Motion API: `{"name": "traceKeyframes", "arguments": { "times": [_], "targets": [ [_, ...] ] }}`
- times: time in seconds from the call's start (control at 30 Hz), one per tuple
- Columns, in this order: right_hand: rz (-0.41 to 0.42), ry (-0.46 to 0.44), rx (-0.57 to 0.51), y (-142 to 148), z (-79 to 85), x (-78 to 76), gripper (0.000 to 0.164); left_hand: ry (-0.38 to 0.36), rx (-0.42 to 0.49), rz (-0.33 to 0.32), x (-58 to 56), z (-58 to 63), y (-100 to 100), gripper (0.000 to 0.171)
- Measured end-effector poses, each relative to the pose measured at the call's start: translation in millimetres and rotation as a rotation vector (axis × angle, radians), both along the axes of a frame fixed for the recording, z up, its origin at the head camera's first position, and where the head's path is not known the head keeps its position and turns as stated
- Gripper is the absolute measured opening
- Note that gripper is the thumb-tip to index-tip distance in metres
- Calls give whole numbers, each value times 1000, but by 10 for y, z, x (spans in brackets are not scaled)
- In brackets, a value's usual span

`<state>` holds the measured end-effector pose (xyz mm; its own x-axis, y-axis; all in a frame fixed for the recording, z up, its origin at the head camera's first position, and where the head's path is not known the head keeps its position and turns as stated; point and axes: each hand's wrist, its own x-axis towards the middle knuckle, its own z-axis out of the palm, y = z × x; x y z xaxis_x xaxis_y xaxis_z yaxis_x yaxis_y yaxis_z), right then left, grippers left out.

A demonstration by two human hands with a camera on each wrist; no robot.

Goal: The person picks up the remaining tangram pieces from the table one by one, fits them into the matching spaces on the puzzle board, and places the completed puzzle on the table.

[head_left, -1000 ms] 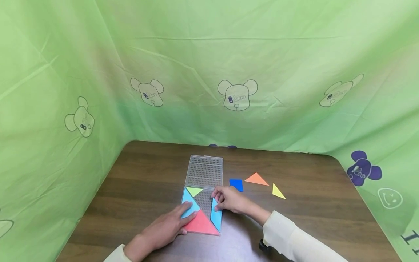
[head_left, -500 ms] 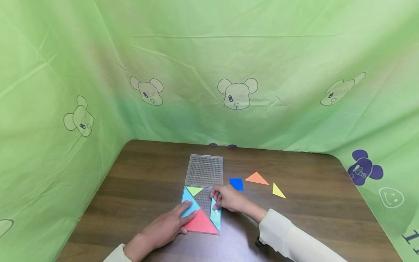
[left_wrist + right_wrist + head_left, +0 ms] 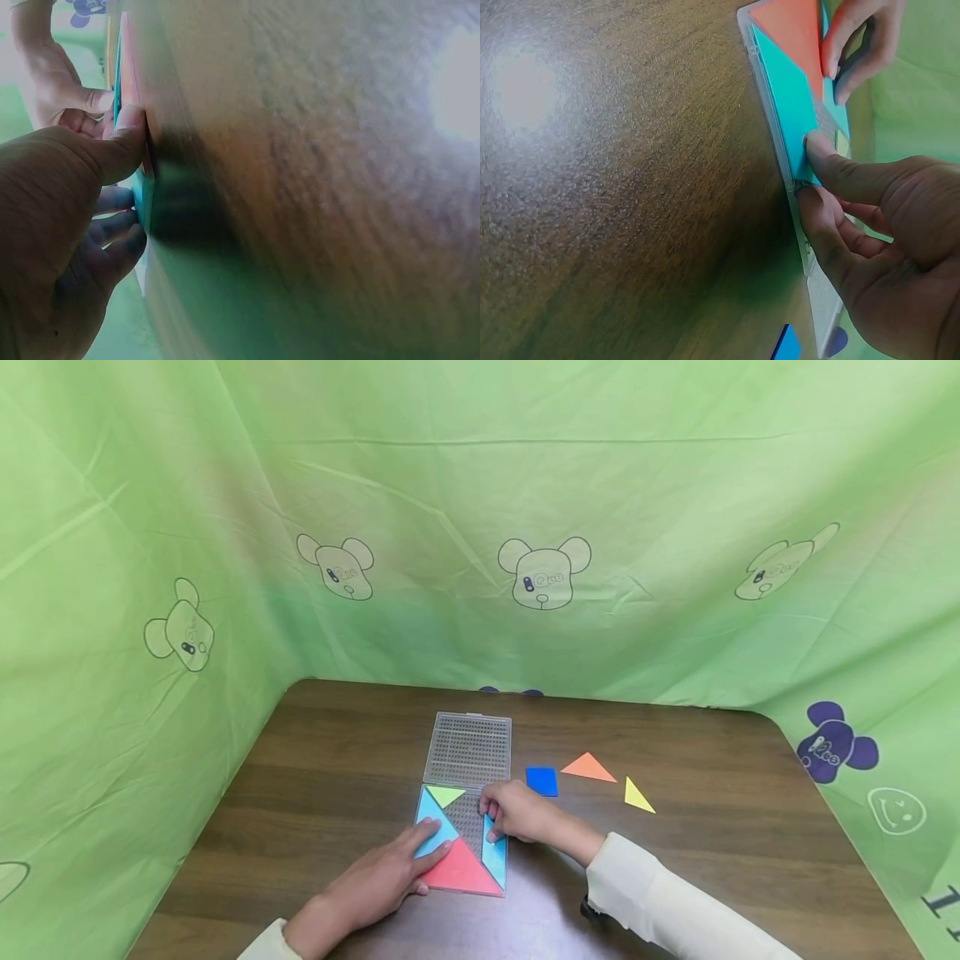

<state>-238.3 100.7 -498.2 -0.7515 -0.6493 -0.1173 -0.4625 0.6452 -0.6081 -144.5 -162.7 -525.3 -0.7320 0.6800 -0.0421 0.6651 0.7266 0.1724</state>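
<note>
A clear plastic tangram case (image 3: 504,887) lies open on the table, with its lid (image 3: 471,747) folded back on the far side. My left hand (image 3: 375,877) holds the case at its near left corner, some fingers resting over a light-blue triangle (image 3: 429,810) and a red triangle (image 3: 461,872). At the case's right side, my right hand (image 3: 525,814) pinches a light-blue parallelogram (image 3: 784,94), thumb on its top face and index finger at its far end. A lime-green triangle (image 3: 445,797) sits in the case's far left corner.
Right of the case lie a dark-blue square (image 3: 542,782), an orange triangle (image 3: 588,767) and a yellow triangle (image 3: 638,796). A printed green cloth (image 3: 450,635) hangs round the brown table (image 3: 337,760). Something small and black (image 3: 588,908) shows under the right sleeve.
My right hand and sleeve have shifted slightly left with the parallelogram, which lies flatter along the case's right side. The left hand stays in place.
</note>
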Motion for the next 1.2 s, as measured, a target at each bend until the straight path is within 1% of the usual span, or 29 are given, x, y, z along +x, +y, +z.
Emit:
{"name": "traceKeyframes", "arguments": {
  "times": [0.17,0.43,0.63,0.93,1.2],
  "targets": [
    [-14,-6,11,-14,0,-1,27,-40,-12,17,-6,5,5,58],
    [-42,-46,28,-26,-2,1,30,-57,-7,21,-2,21,10,59],
    [-53,-60,13,-32,6,9,30,-80,9,34,0,21,12,60],
    [-66,-59,31,-20,-20,3,31,-61,3,23,-2,6,10,60],
    [-49,-55,24,-11,-40,-5,32,-48,8,19,-3,-4,9,61]
  ]
}}
